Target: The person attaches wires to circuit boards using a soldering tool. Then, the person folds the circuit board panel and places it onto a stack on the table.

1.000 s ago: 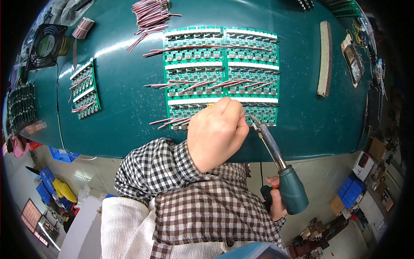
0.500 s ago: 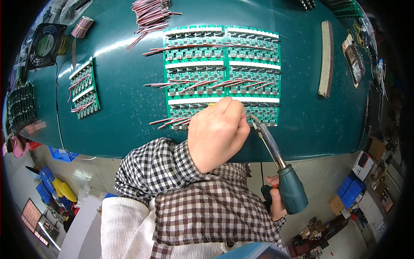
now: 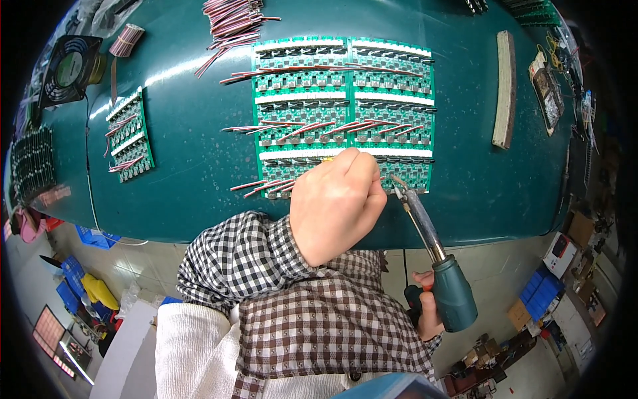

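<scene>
Several green circuit boards (image 3: 392,141) lie joined in a block on the green table, with white strips, black parts and red, white and black wires (image 3: 306,130) across them. Over the lower row my left hand (image 3: 337,203) is closed, fingers pinched together. What it pinches is hidden; a bit of yellow (image 3: 327,159) shows beside its knuckles. My right hand (image 3: 428,309) grips a green-handled soldering gun (image 3: 454,296) low on the right. Its metal barrel points up and left, and the thin tip is by the lower row, just right of my left hand.
A bundle of wires (image 3: 232,23) lies behind the boards. On the left are a smaller board (image 3: 131,136), a rolled wire bundle (image 3: 126,41) and a black fan (image 3: 70,70) with its cable. A pale bar (image 3: 504,90) lies on the right. The table's front edge is near me.
The soldering gun has shifted slightly to the right, its tip a little farther from my left hand. My left hand has stayed almost in place.
</scene>
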Demonstrator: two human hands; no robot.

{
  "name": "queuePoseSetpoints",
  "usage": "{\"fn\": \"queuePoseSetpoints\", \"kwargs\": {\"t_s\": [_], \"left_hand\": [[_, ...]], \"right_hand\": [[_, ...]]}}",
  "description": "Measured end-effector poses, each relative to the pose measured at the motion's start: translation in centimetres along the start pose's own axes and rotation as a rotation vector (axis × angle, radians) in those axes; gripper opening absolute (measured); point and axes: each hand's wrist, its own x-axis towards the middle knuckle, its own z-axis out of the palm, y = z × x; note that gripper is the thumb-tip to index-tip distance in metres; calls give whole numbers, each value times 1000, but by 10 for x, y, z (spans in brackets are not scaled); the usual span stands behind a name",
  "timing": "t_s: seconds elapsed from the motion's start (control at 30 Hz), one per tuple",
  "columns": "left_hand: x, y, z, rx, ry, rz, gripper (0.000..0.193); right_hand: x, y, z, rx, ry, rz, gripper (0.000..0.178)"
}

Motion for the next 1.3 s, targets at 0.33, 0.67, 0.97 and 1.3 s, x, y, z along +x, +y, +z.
{"fn": "queuePoseSetpoints", "kwargs": {"t_s": [0.33,0.67,0.97,1.3], "left_hand": [[-1,2,-1,55,-14,5,14],[-3,0,3,-2,44,-5,15],[-1,0,1,3,12,-16,15],[0,0,-1,-2,-10,-30,14]], "right_hand": [[-1,-4,7,132,50,27,47],[-2,-4,4,107,19,50,45],[-2,0,2,68,-16,38,47],[-3,-1,3,83,1,42,46]]}}
